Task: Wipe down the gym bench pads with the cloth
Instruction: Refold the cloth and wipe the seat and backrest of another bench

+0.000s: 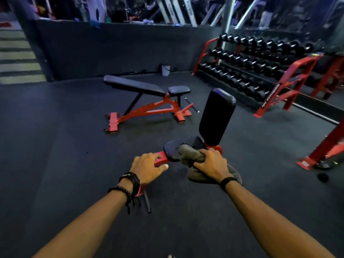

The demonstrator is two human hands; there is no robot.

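A gym bench stands right before me, with a black seat pad (173, 148) and an upright black back pad (216, 116) on a red frame (162, 157). My right hand (211, 165) grips a bunched grey cloth (189, 155) that lies on the near right part of the seat pad. My left hand (148, 167) rests on the red frame just in front of the seat, fingers spread over it. A second bench (137, 86) with black pads stands farther back on the floor.
A red dumbbell rack (256, 66) lines the right side. A white bucket (165, 70) stands by the back wall. Red frame legs (316, 155) and a dark disc (323, 177) are at the right. Stairs (18, 58) rise at the far left.
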